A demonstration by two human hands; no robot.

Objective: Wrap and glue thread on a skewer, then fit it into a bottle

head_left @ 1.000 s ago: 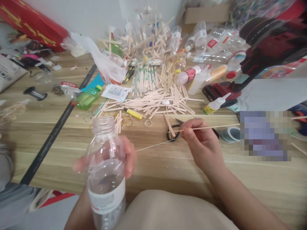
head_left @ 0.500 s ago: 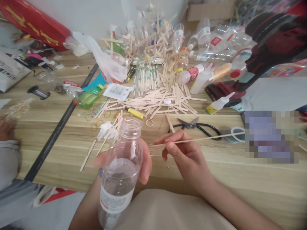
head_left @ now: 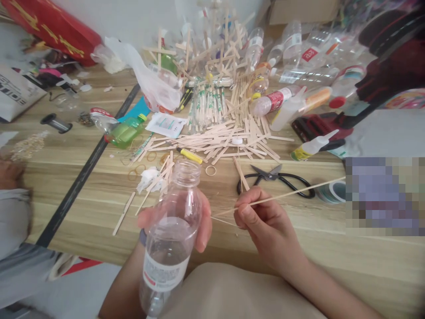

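My left hand point(head_left: 203, 221) is wrapped round a clear open-necked plastic bottle point(head_left: 171, 243) with a white label, tilted in front of my lap. To its right, my right hand point(head_left: 260, 217) pinches a long thin wooden stick point(head_left: 299, 189) between thumb and fingers. The stick's left end points toward the bottle and its right end reaches up to the right. A second thin pale strand point(head_left: 227, 220) runs from beside the bottle to my right fingertips. Black-handled scissors point(head_left: 274, 176) lie open just beyond my right hand.
Flat wooden sticks point(head_left: 212, 144) are heaped across the middle, with a yellow knife point(head_left: 191, 155) before them. A glue bottle point(head_left: 303, 150) and tape roll point(head_left: 332, 191) lie right. A green bottle point(head_left: 128, 131) lies left. Another person's hand point(head_left: 11, 175) rests at the left edge.
The fingers of my right hand have curled closer round the stick, which now slopes more steeply. The thin strand shows more clearly. The whole view has shifted slightly.
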